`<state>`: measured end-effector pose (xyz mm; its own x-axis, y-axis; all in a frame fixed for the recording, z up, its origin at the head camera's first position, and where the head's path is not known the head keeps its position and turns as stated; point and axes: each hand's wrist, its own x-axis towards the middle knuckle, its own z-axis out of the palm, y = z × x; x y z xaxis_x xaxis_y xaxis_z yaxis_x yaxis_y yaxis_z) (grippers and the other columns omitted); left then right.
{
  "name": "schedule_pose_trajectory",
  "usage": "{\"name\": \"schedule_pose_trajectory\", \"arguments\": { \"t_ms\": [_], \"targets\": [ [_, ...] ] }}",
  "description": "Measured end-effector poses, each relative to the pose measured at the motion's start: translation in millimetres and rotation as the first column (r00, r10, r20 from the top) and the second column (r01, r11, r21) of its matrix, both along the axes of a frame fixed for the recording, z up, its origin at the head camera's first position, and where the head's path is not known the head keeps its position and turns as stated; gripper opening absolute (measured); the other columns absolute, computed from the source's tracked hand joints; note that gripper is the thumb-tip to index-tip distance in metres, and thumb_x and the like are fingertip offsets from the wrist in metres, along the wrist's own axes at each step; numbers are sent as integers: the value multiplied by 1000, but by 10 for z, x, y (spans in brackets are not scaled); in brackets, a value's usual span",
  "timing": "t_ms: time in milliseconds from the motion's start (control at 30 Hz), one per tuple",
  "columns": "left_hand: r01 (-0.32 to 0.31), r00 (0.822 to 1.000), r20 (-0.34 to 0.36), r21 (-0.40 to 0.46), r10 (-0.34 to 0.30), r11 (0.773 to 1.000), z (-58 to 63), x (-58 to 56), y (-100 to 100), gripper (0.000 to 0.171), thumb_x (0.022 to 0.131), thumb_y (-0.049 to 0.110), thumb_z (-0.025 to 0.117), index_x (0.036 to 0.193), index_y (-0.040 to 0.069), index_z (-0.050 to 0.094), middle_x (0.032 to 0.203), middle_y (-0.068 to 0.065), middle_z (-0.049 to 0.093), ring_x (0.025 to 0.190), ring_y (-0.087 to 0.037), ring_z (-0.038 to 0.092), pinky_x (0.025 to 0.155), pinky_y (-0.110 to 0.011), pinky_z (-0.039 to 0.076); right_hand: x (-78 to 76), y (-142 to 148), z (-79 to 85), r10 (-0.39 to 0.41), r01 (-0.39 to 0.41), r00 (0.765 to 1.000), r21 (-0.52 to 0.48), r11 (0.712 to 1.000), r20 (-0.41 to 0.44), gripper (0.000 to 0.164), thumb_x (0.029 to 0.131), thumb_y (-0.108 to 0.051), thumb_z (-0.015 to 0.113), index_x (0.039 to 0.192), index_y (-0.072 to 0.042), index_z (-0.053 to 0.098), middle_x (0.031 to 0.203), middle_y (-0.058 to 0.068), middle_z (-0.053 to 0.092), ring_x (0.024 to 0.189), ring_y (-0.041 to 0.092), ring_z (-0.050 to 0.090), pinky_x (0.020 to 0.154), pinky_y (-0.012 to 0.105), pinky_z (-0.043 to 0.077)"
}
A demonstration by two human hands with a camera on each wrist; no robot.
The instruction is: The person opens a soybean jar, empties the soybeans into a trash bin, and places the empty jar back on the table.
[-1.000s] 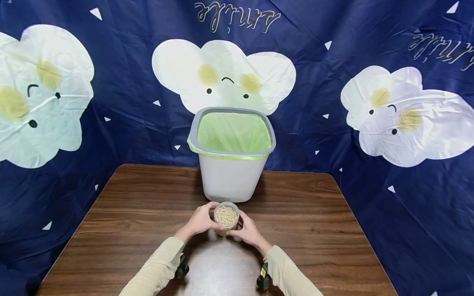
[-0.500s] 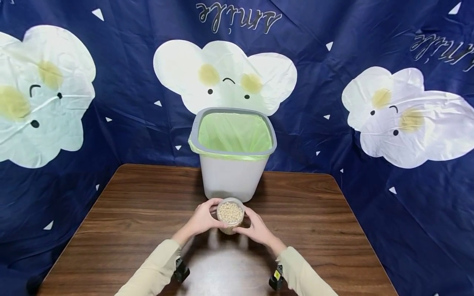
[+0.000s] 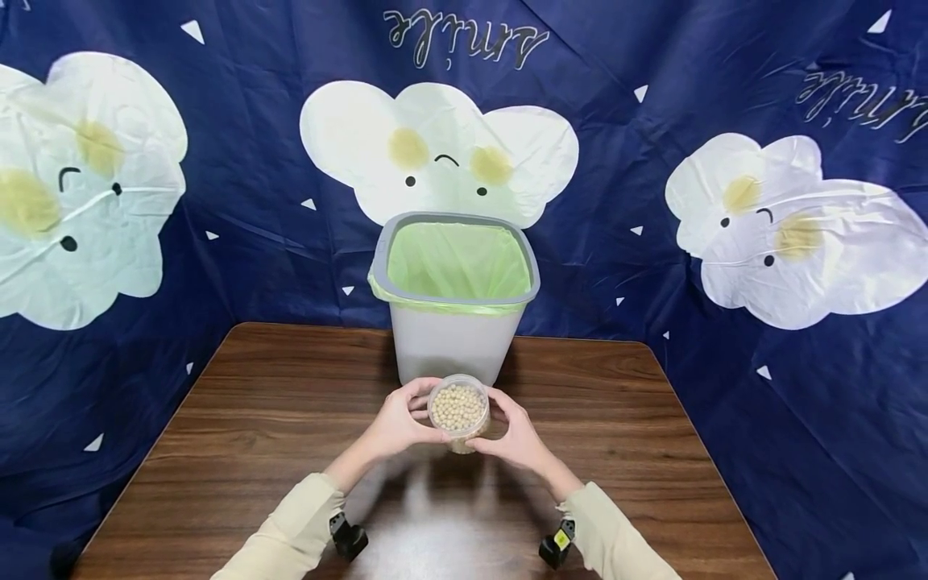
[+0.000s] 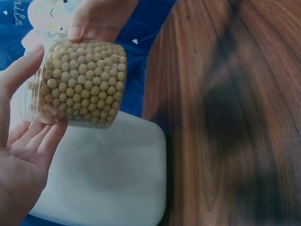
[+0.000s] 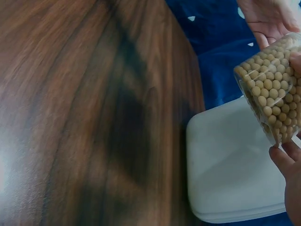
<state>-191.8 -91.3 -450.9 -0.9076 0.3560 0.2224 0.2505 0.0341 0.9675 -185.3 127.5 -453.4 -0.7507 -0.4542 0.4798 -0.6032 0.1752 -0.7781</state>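
Note:
A clear round jar of soybeans [image 3: 458,409], filled near its top, is held up over the table by both hands. My left hand [image 3: 397,417] grips its left side, thumb toward me and fingers behind. From the right, my right hand [image 3: 518,439] grips it the same way. In the left wrist view the packed beans [image 4: 84,82] show through the wall, with the left thumb [image 4: 26,66] close to the rim. The right wrist view shows the jar's base end [image 5: 263,94] off the table, the right fingers [image 5: 282,160] along its side.
Just behind the jar stands a pale grey bin [image 3: 453,342] with a green liner [image 3: 457,258], its mouth facing up. The brown wooden table [image 3: 290,419] reaches back to a dark blue cloth [image 3: 239,161] with printed clouds.
Both hands have raised the jar and moved it slightly right and toward the bin. It appears larger now, and the forearms have spread apart. The bin stays in place.

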Motion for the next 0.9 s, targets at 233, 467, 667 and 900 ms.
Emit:
{"name": "schedule_pose_trajectory", "arguments": {
  "t_ms": [233, 467, 667, 900],
  "targets": [
    [-11, 1000, 2, 2, 11, 1000, 82, 45, -12, 74, 58, -5, 81, 124, -4, 47, 124, -23, 49, 107, -36, 54, 81, -31, 51, 30, -7, 97, -10, 10, 999, -8, 1000, 34, 73, 63, 6, 78, 127, 10, 42, 116, 24, 55, 107, 21, 54, 85, 36, 49],
    [-13, 999, -39, 25, 14, 1000, 154, 83, -13, 75, 57, -4, 82, 124, -4, 47, 123, -23, 50, 110, -36, 52, 85, -41, 48, 53, -10, 171, -21, 21, 1000, -14, 1000, -11, 75, 61, 5, 79, 127, 10, 43, 118, 25, 54, 108, 23, 54, 86, 36, 48],
    [2, 1000, -30, 26, -2, 1000, 177, 129, 11, 76, 59, -4, 81, 126, -5, 44, 125, -24, 48, 110, -36, 52, 84, -35, 49, 89, -10, 218, -37, 37, 999, 18, 999, -22, 76, 60, 2, 80, 127, 10, 44, 117, 23, 55, 106, 27, 55, 85, 34, 49],
    [37, 999, 32, 58, -39, 998, 154, 101, 21, 79, 64, -4, 78, 132, -6, 39, 128, -27, 45, 106, -35, 55, 78, -32, 52, 119, -34, 200, -110, 112, 992, 27, 993, -63, 72, 59, -2, 79, 123, 9, 48, 113, 20, 58, 99, 20, 58, 80, 35, 50]
  ]
}}
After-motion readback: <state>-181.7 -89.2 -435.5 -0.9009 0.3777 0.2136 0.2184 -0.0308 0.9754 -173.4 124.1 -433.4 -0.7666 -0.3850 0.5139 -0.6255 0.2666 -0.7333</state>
